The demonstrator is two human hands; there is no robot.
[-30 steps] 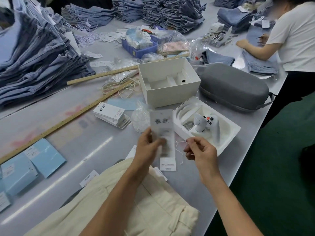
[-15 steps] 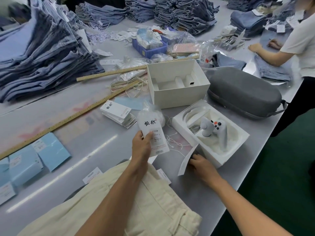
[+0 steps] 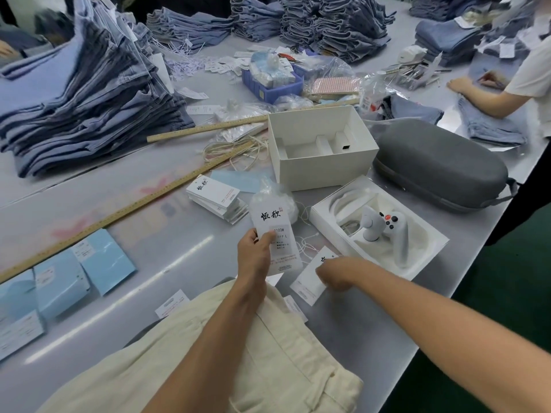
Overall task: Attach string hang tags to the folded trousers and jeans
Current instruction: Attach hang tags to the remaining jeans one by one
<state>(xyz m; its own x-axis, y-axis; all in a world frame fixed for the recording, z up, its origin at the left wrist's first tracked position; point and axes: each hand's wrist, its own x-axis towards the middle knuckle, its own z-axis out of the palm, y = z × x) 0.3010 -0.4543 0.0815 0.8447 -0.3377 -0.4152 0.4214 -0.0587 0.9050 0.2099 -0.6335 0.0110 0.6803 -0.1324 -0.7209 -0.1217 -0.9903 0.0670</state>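
Two wooden rulers (image 3: 125,210) beside jeans (image 3: 89,99)

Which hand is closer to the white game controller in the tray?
The right hand. It lies on a loose tag just in front of the tray holding the controller. The left hand is farther off to the left, holding up a hang tag.

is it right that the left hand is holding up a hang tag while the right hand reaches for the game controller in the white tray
Not quite. In the head view the left hand does hold up a hang tag, but the right hand is on a second tag lying on the table, beside the white tray. The game controller sits untouched.
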